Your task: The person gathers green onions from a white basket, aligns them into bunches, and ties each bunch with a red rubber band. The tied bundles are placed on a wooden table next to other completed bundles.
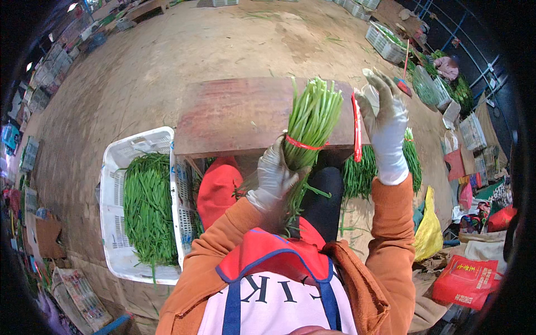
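My left hand (276, 178), in a whitish glove, grips a bundle of long green leafy stalks (314, 113), likely Chinese chives. Their pale cut ends point away from me, over the wooden table (234, 113). A red band (303, 144) circles the bundle just beyond my fingers. My right hand (385, 113), also gloved, is raised beyond the table's right edge with its fingers apart and nothing seen in it. Just left of it, a hank of red ties (357, 130) hangs over the table's right end.
A white plastic crate (138, 274) at my left holds green leaves (150, 209). More green bundles (360, 171) lie right of my legs. Further right are a yellow bag (429, 230) and a red bag (467, 280). A person (447, 69) sits at the far right near a broom (403, 86).
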### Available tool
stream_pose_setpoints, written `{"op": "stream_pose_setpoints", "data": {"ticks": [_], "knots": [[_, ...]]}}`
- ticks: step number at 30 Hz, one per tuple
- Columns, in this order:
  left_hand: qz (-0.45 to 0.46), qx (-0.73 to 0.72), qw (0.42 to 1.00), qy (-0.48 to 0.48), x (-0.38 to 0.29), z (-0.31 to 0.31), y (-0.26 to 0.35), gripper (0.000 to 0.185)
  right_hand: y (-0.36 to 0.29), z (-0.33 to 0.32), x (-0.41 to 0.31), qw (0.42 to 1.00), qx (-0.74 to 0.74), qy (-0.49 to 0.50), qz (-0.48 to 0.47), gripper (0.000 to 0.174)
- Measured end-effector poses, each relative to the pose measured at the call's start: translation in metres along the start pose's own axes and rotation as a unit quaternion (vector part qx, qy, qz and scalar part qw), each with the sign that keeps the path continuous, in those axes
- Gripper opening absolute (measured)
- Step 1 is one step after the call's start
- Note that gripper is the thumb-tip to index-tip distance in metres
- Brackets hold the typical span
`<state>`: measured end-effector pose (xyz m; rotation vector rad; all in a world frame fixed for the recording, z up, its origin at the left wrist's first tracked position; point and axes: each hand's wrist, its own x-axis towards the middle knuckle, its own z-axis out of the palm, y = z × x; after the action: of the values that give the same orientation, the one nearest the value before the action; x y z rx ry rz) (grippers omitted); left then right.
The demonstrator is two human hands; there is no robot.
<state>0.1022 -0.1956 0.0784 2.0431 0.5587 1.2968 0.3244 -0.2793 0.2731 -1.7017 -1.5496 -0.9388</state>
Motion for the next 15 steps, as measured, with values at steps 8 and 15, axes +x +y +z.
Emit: {"op": "stream_pose_setpoints", "data": {"ticks": [8, 15], "knots": [[-0.192, -0.366, 0.903, -0.114, 0.055, -0.044, 0.040, 0.092, -0.070, 0.036, -0.114, 0.813, 0.492, -0.150, 0.275, 0.114], [-0.194, -0.512, 0.812, -0.202, 0.095, -0.065, 0.105, 0.065, -0.138, 0.035, -0.131, 0.648, 0.697, -0.068, 0.299, 0.124]]}}
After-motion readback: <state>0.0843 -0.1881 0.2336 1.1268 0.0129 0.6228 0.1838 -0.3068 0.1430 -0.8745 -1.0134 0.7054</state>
